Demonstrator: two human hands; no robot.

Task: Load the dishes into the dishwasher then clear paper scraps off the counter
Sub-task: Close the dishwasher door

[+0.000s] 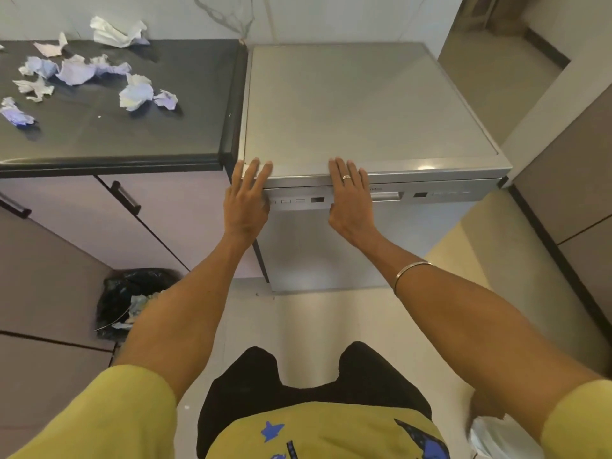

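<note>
**Both Hands Flat on the Closed Dishwasher**

With its door closed, the silver stainless-steel dishwasher (364, 104) fills the centre and upper right of the frame. The left hand (246, 202) lies against the door's upper left corner, fingers straight and slightly spread, tips reaching over the top edge. The right hand (351, 200), wearing a ring, presses flat near the middle of the control strip, fingers straight and close together; neither hand grips anything. At the upper left, crumpled white and pale-blue paper scraps (135, 96) lie scattered on the dark stone counter (132, 134). At the lower left, a bin lined with a black bag (126, 299) stands on the floor, holding some paper.
</note>
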